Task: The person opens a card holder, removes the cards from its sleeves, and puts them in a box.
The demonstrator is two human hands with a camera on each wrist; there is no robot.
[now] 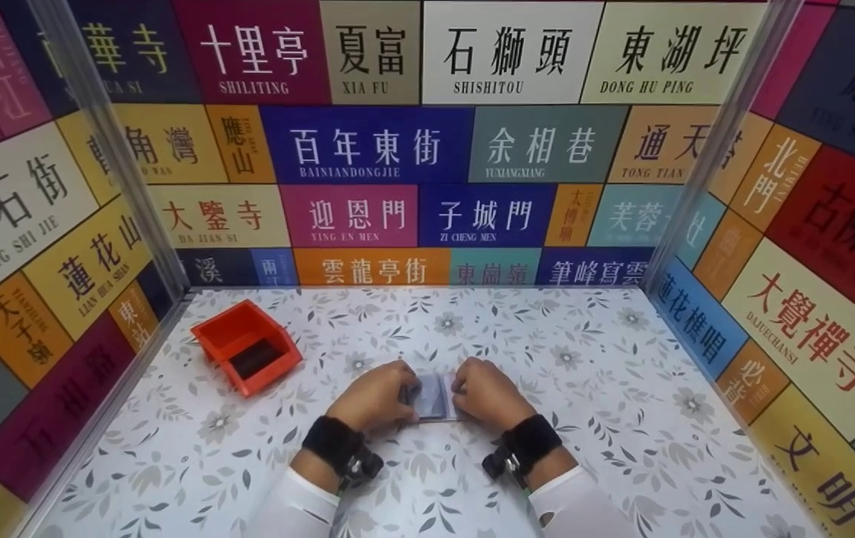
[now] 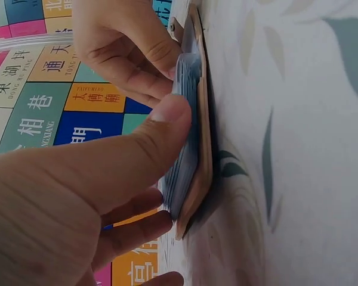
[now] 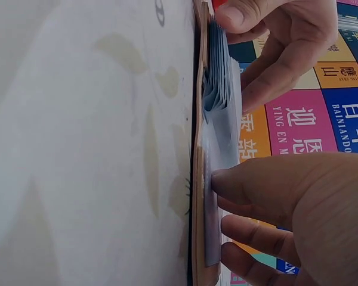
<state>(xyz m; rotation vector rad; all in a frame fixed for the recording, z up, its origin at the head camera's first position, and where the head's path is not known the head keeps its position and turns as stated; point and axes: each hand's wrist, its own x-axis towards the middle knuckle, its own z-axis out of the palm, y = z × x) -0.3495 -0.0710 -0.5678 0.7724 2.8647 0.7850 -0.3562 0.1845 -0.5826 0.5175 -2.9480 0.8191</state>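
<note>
A card holder lies spread open on the table between both hands. It has a thin brown cover and a thick stack of clear plastic sleeves. My left hand grips the stack on the left half, thumb on top and fingertips at its outer edge. On the other half, my right hand holds the edge of a clear sleeve between thumb and fingers. Sleeves fan up near the fold in the right wrist view. What the sleeves contain cannot be made out.
An orange-red plastic bin stands at the table's back left, with a dark patch inside. The table has a leaf-and-flower pattern. Panels with coloured place-name signs enclose the back and both sides.
</note>
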